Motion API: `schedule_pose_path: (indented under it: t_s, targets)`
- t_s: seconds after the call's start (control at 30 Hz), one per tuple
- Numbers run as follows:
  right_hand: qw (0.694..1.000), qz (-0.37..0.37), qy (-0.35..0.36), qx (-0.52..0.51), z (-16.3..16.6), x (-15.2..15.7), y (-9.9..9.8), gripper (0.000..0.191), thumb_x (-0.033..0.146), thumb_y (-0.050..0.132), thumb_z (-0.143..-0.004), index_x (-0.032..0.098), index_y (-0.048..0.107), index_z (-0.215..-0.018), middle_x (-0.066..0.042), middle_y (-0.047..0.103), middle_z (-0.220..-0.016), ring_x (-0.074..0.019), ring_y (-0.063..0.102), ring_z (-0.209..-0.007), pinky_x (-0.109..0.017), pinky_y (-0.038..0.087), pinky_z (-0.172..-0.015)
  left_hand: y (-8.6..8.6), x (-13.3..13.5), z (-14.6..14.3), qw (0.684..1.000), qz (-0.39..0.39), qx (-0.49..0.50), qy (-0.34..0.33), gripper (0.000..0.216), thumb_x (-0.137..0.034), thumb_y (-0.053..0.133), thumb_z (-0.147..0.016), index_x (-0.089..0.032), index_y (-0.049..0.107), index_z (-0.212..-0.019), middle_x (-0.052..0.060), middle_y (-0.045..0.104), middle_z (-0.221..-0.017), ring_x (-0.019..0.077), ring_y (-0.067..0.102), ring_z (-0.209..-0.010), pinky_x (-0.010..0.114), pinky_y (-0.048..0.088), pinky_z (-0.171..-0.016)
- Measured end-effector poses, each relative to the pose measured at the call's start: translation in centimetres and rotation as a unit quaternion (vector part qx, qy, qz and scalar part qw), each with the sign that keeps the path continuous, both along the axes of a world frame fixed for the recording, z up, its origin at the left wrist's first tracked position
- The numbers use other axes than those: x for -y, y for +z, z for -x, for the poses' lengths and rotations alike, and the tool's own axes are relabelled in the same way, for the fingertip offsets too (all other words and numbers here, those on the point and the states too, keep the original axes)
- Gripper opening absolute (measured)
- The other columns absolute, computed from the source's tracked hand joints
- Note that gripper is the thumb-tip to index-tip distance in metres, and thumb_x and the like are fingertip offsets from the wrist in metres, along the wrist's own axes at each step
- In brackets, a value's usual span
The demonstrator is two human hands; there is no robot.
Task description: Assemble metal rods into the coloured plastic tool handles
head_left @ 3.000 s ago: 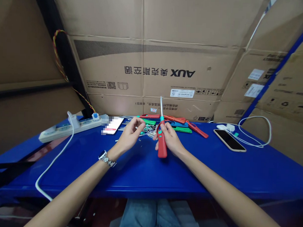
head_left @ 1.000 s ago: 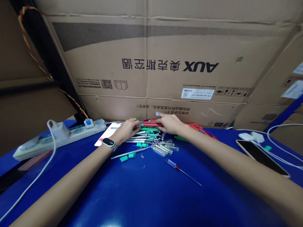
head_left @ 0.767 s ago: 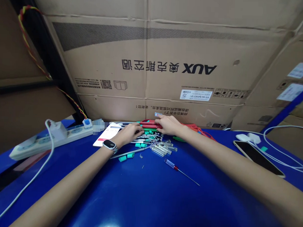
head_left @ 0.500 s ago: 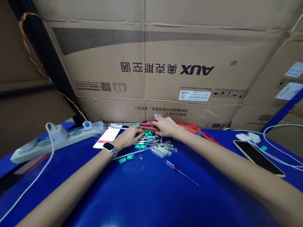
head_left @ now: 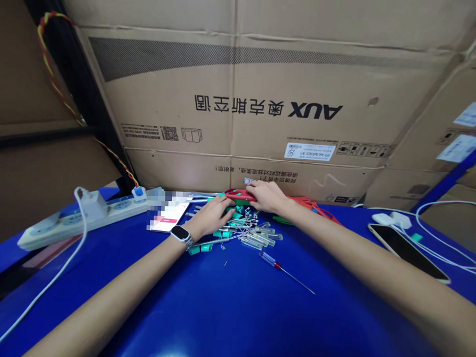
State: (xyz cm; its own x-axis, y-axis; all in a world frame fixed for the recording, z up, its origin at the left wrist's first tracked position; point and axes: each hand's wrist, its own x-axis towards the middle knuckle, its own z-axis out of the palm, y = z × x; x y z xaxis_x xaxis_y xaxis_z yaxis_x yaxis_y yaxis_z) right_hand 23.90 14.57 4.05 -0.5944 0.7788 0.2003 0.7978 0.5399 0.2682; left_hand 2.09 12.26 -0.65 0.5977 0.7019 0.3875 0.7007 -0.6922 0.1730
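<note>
My right hand (head_left: pixel 267 196), bent at the fingers, grips the right end of a long red plastic part (head_left: pixel 239 195) at the back of the blue table. My left hand (head_left: pixel 212 216), a watch (head_left: pixel 180 236) on its wrist, reaches palm down to the left end of that part, thumb apart from the fingers. Below and between the hands lie teal plastic caps (head_left: pixel 206 247), small white-wired pieces (head_left: pixel 247 219) and several clear tubes (head_left: pixel 252 243). A screwdriver (head_left: pixel 270 261) with a clear and red handle lies nearer to me. My fingers hide part of the pile.
A large cardboard box (head_left: pixel 240 121) stands behind the table. On the left are a power strip (head_left: pixel 118 206) with cables and a lit phone (head_left: pixel 167 220). On the right are more orange-red parts (head_left: pixel 318 210), a dark phone (head_left: pixel 409 253) and white chargers (head_left: pixel 396 220).
My left hand has moved slightly right over the pile. The red parts between my hands now lie closer together. The view has shifted a little.
</note>
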Motion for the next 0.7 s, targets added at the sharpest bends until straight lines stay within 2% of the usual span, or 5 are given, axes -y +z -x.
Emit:
schedule_pose_path:
  t_s: [0.1,0.3,0.47,0.6,0.7]
  targets:
    - [1.000,0.003,0.005,-0.008,0.2,0.1,-0.5,0.025,0.033,0.060,-0.086,0.019,0.062,-0.107,-0.012,0.064,-0.122,-0.0266,0.061,-0.109,-0.032,0.045,-0.076,0.1,-0.1,-0.9,1.000,0.009,-0.026,0.004,0.030,-0.029,0.040,-0.100,-0.014,0.062,-0.114,0.013,0.066,-0.119,0.0265,0.061,-0.110,0.042,0.047,-0.099]
    - [0.999,0.020,-0.026,-0.025,1.1,0.0,-0.8,0.034,0.036,0.061,-0.083,0.018,0.060,-0.112,-0.013,0.066,-0.117,-0.0283,0.061,-0.111,-0.035,0.048,-0.082,0.0,-0.2,-1.8,0.998,0.046,-0.050,-0.001,0.038,-0.030,0.036,-0.101,-0.015,0.056,-0.129,0.013,0.064,-0.129,0.0282,0.061,-0.116,0.043,0.047,-0.100]
    - [0.997,0.036,-0.062,-0.020,1.8,-0.2,-0.5,0.034,0.030,0.063,-0.078,0.015,0.063,-0.108,-0.017,0.067,-0.116,-0.0303,0.062,-0.111,-0.035,0.048,-0.084,-0.6,-0.5,-1.5,0.997,0.070,-0.034,-0.015,0.038,-0.032,0.034,-0.102,-0.016,0.057,-0.127,0.012,0.063,-0.132,0.0269,0.059,-0.121,0.043,0.045,-0.104]
    - [0.996,0.049,-0.072,-0.030,1.7,-0.3,-0.3,0.029,0.028,0.061,-0.078,0.016,0.066,-0.104,-0.015,0.070,-0.111,-0.0300,0.065,-0.106,-0.034,0.048,-0.081,-0.8,-0.1,-0.7,0.995,0.096,-0.012,-0.022,0.039,-0.029,0.034,-0.101,-0.017,0.058,-0.129,0.011,0.062,-0.134,0.0259,0.057,-0.124,0.044,0.042,-0.108]
    - [0.994,0.050,-0.086,-0.038,1.2,-0.3,0.0,0.028,0.027,0.060,-0.077,0.017,0.066,-0.102,-0.014,0.072,-0.106,-0.0291,0.067,-0.099,-0.034,0.047,-0.077,-0.7,0.5,-0.1,0.994,0.107,-0.002,-0.023,0.040,-0.025,0.035,-0.099,-0.020,0.059,-0.130,0.010,0.065,-0.127,0.0251,0.062,-0.114,0.044,0.047,-0.102]
